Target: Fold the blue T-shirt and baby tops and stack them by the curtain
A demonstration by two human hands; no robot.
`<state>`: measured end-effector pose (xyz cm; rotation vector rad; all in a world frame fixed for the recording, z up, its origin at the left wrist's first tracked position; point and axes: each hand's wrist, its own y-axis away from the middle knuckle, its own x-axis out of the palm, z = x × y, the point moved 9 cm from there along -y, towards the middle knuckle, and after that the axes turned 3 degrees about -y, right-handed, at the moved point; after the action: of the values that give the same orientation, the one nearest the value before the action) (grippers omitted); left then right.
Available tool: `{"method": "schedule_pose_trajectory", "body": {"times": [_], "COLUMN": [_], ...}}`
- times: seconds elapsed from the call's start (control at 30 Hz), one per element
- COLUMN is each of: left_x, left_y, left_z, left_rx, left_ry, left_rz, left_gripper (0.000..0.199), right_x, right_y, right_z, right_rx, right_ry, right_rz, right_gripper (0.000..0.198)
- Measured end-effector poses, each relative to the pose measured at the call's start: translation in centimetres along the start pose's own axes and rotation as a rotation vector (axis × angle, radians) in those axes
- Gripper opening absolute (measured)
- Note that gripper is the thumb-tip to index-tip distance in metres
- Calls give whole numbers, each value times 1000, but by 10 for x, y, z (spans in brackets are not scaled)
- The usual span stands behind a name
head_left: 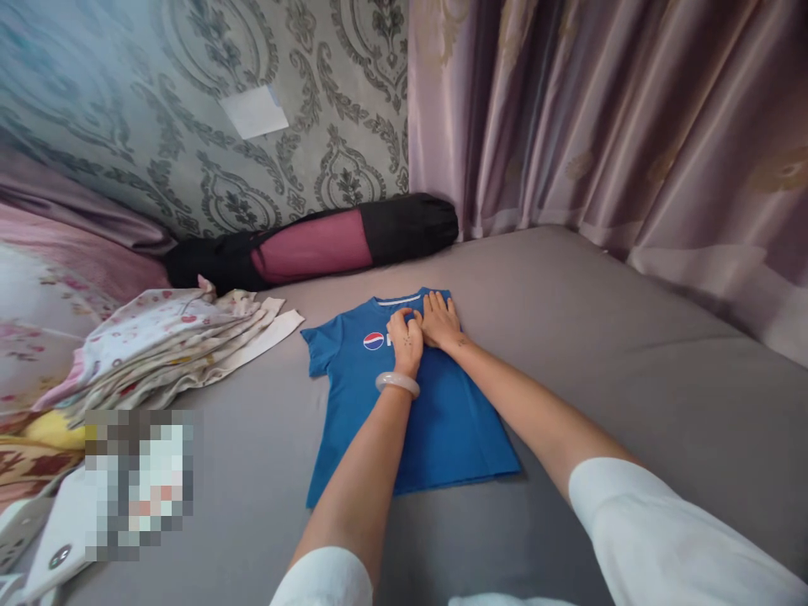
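Blue shirt [359, 412] spread on bed [252, 471]. Left hand [405, 341] over chest, fingers curled; pinching or not, can't tell. Right hand [440, 320] flat at shoulder, fingers extended. Likely light, limp, quick to crease; best held at shoulder and hem.

Both arms reach forward, bare below the elbows. The left hand [407, 341] bends its fingers [398, 323] inward; just beside it, the right hand [440, 324] lies palm down, its fingers extended, their tips pointing away from the body.
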<state>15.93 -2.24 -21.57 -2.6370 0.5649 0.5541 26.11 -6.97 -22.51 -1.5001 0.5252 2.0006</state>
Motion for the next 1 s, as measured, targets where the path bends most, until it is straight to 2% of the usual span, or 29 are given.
{"method": "schedule_pose_trajectory", "body": {"times": [0.17,0.37,0.5,0.63,0.73,0.83,0.93,1.0], "left_x": [2,2,-1,-4,4,9,10,10], "left_y": [-2,11,55,120,170,202,215,219], "left_z": [2,-3,-19,-51,-77,-94,-95,-93], "left_rx": [-14,43,212,398,525,600,599,595], "left_ry": [-13,-178,-321,-419,-472,-526,-582,-602], "left_rz": [23,200,406,547,699,757,725,701], "left_gripper": [22,28,39,43,46,53,57,58], "right_x": [2,0,5,14,16,11,3,1], "right_y": [-1,1,-6,-18,-18,-11,-2,2], "right_z": [-3,-1,-5,-12,-14,-12,-8,-6], "right_rx": [-13,-32,-34,-47,-89,-119,-134,-138], "right_ry": [15,17,-43,-112,-94,-37,5,12], "right_rz": [-29,-84,-16,165,220,120,-33,-74], "right_gripper": [63,63,63,63,63,63,62,61]}}
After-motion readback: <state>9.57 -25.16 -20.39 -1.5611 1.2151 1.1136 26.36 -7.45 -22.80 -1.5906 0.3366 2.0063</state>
